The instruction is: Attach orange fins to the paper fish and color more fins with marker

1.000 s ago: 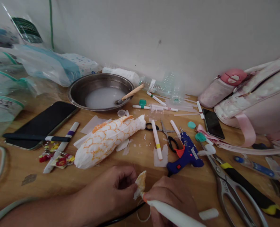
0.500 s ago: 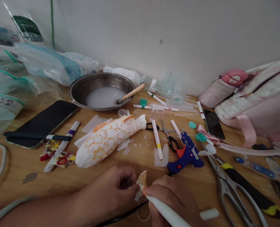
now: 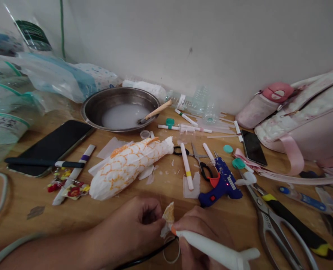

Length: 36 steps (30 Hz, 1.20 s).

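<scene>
With the clock centred on the hands, a small orange-and-white pointed paper-like piece (image 3: 169,214) sits at the centre, low over the wooden bench (image 3: 70,219), its lower edge pinched by the grip of the left hand (image 3: 142,221), thumb and forefinger. The right hand (image 3: 207,232) has its fingers closed around a thick white marker with an orange tip (image 3: 211,245); the tip is at the piece's right edge, though contact cannot be told. Toward 10 o'clock, a clear plastic bottle with green bands (image 3: 6,133) carries dark Chinese characters, too soft to read surely; toward 11, at the back, another clear bottle has a dark green label (image 3: 33,34) with blurred pale lettering. The white label (image 3: 181,101) on a clear bottle at 12, and the pale sticker (image 3: 231,183) on the blue hot-glue gun (image 3: 221,185) at 2, where a red light shows, bear print too small to read. Nearest at 11 lies a white fish-shaped model with orange scales (image 3: 132,165), standing between the hands and a steel bowl of milky liquid (image 3: 124,116) with a wooden-handled brush (image 3: 157,110). A black phone (image 3: 54,146) lies at 10, and large silver scissors (image 3: 267,213) at 3, beside a black-and-yellow handle (image 3: 295,221). A pink-lidded bottle (image 3: 264,103) stands at 1, against a pale pink bag (image 3: 312,123). A black cable (image 3: 146,258) passes beneath the hands.
</scene>
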Available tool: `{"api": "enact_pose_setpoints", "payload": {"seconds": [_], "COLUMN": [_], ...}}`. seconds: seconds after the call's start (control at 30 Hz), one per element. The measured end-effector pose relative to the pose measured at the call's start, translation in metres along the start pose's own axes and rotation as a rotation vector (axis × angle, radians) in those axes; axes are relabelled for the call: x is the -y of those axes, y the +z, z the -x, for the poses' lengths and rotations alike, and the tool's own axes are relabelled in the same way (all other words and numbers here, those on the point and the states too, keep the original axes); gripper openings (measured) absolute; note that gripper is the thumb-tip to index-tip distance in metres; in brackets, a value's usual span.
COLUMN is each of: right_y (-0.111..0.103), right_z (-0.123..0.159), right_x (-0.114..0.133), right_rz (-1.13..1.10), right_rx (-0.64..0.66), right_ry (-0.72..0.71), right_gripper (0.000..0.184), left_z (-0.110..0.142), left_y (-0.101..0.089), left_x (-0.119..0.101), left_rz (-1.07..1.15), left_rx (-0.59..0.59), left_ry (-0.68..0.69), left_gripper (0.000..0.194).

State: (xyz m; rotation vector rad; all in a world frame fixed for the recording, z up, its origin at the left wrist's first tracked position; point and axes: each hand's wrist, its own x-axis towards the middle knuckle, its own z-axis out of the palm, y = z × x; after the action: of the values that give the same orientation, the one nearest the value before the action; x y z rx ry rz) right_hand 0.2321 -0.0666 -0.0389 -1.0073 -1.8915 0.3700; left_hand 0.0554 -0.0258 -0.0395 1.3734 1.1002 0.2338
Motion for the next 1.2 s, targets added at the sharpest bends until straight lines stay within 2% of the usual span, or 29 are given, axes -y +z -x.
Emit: {"api": "enact_pose_setpoints", "payload": {"seconds": [0.1, 0.27, 0.37, 0.53, 0.7, 0.83, 0.97, 1.07, 1.2], "right_y": [-0.001, -0.003, -0.003, -0.002, -0.005, -0.004, -0.005, -0.008, -0.011], "right_z": [-0.002, -0.003, -0.002, -0.003, -0.002, -0.002, -0.004, -0.009, -0.013], "right_x": [-0.001, -0.001, -0.001, 0.002, 0.003, 0.001, -0.001, 0.002, 0.006], "right_rz": [-0.014, -0.013, 0.016, 0.038, 0.044, 0.111, 0.09, 0.14, 0.137], "right_rx": [-0.022, 0.024, -0.017, 0.011, -0.065, 0.023, -0.004, 0.046, 0.04], "right_ry": [0.014, 0.008, 0.022, -0.048, 0.0, -0.085, -0.105, -0.151, -0.107], "right_gripper": [0.021, 0.015, 0.013, 0.022, 0.023, 0.02, 0.02, 0.017, 0.015], "left_z": [0.001, 0.002, 0.001, 0.001, 0.002, 0.001, 0.001, 0.002, 0.002], "left_y": [0.0, -0.001, -0.002, -0.003, -0.005, -0.006, -0.005, -0.004, -0.004], "left_x": [-0.003, -0.004, -0.003, -0.007, -0.014, -0.012, -0.011, -0.012, -0.012], "left_rz": [-0.013, -0.033, -0.038, 0.031, 0.109, 0.134, 0.139, 0.137, 0.121], "left_rx": [-0.011, -0.019, -0.026, -0.018, -0.052, -0.039, -0.035, -0.039, -0.069], "left_ry": [-0.003, -0.017, 0.009, 0.026, -0.014, -0.036, -0.026, -0.032, -0.017], "left_gripper": [0.022, 0.022, 0.022, 0.022, 0.028, 0.031, 0.033, 0.033, 0.034]}}
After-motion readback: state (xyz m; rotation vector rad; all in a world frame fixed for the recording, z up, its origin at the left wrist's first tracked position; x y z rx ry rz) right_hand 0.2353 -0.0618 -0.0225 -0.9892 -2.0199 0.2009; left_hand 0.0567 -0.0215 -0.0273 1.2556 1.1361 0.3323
